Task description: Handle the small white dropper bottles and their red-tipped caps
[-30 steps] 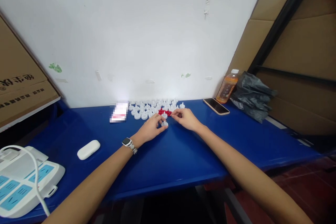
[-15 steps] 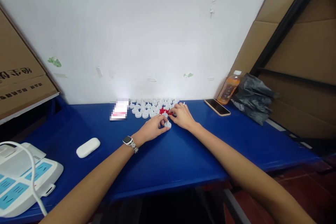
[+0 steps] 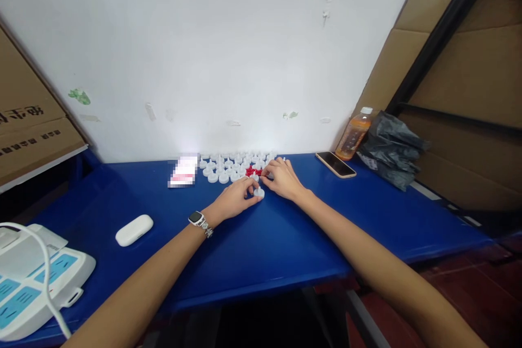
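With thumb and fingers, my left hand (image 3: 235, 199) grips a round white spouted cap (image 3: 259, 193) low on the blue table, spout upward. My right hand (image 3: 282, 179) is just to the right of it, fingers bent and pinched together beside a small pile of red tips (image 3: 253, 172). Whether a red tip sits between those fingers is too small to make out. Behind both hands, many more white spouted caps (image 3: 223, 178) stand in a cluster up to the wall. One more cap is partly hidden between the hands.
A phone (image 3: 336, 165), an orange drink bottle (image 3: 354, 135) and a black plastic bag (image 3: 393, 147) lie at the right. To the left are a bright, blurred-out card (image 3: 184, 169), a white earbud case (image 3: 134, 230) and a power strip (image 3: 69, 277) with a cable. Cardboard (image 3: 36, 119) flanks the table.
The whole view has shifted slightly, with things a little further left. Both hands keep nearly the same place and pose by the caps.
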A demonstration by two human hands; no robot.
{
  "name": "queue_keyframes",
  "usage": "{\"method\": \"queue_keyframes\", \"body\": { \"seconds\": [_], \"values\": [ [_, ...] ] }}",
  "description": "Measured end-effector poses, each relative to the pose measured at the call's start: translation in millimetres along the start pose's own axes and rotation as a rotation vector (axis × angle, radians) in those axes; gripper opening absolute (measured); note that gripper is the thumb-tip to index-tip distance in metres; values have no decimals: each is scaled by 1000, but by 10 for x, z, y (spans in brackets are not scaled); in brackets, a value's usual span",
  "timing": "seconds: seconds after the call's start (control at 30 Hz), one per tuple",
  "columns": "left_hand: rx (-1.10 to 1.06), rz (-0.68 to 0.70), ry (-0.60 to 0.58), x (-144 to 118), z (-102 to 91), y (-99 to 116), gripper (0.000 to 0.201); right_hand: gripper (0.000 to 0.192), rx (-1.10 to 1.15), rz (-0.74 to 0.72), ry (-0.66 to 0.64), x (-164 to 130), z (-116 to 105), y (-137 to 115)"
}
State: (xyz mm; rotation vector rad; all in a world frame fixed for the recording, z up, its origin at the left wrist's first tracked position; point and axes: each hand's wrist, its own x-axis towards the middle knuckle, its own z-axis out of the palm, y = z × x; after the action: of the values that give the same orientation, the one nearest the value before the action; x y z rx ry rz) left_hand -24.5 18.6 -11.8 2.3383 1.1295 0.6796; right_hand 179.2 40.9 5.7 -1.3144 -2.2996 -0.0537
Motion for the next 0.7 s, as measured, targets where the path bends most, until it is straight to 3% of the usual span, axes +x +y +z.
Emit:
{"method": "queue_keyframes", "body": {
  "seconds": [0.3, 0.6, 0.7],
  "values": [
    [44, 28, -5, 8, 15, -28, 29, 11, 596, 203, 15, -103, -4, 21],
    [45, 17, -13, 12, 5, -18, 29, 21, 635, 237, 42, -110, 55, 32],
    [44, 14, -17, 11, 2, -20, 28, 14, 789, 303, -5, -119, 67, 14]
  ]
}}
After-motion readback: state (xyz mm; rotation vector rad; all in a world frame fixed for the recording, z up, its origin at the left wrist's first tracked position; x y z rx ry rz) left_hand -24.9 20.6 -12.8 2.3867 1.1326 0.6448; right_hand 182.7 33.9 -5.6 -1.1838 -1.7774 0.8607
